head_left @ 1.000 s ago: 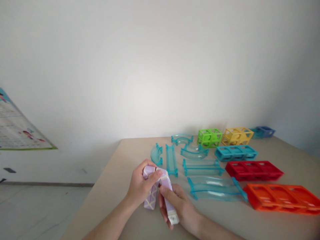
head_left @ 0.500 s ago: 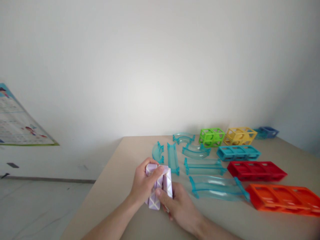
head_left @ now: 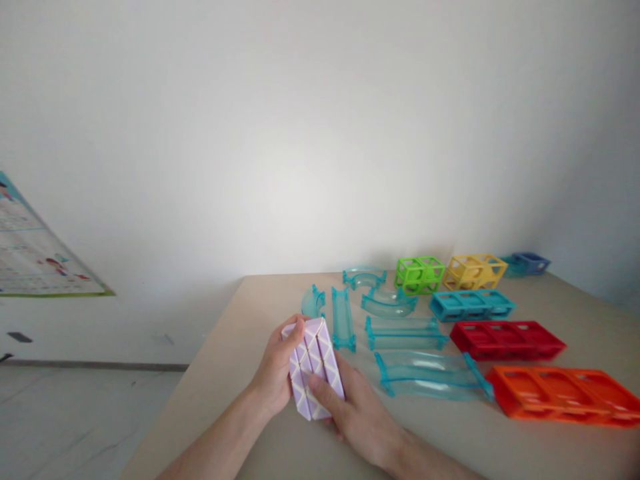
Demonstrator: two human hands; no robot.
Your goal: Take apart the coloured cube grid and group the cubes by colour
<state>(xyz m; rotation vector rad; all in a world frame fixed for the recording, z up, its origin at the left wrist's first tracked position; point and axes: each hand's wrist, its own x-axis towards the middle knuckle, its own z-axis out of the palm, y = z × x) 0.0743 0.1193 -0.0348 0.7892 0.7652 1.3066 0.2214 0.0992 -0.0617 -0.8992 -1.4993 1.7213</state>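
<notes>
A person's left hand (head_left: 274,380) cups the near-left edge of a lilac plastic folding block with white triangular facets (head_left: 313,367), fingers curled around its side and thumb up at its top corner, while the right hand (head_left: 357,417) closes on its lower right edge from beneath, thumb laid across the front face; the block stands tilted between both palms just above the pale wooden table (head_left: 240,333). Its segments appear folded together into one compact slab, so the folding looks largely done, though whether any joint on the hidden back is still loose cannot be told. Just beyond the fingers lie clear turquoise plastic track pieces (head_left: 407,333), straight and curved, untouched. Farther right of the right hand, well apart, sit open lattice frames: a green cube frame (head_left: 419,275), a yellow cube frame (head_left: 475,271), a long teal frame (head_left: 473,305), a red frame (head_left: 507,340) and an orange frame (head_left: 565,395), none yet joined to anything.
</notes>
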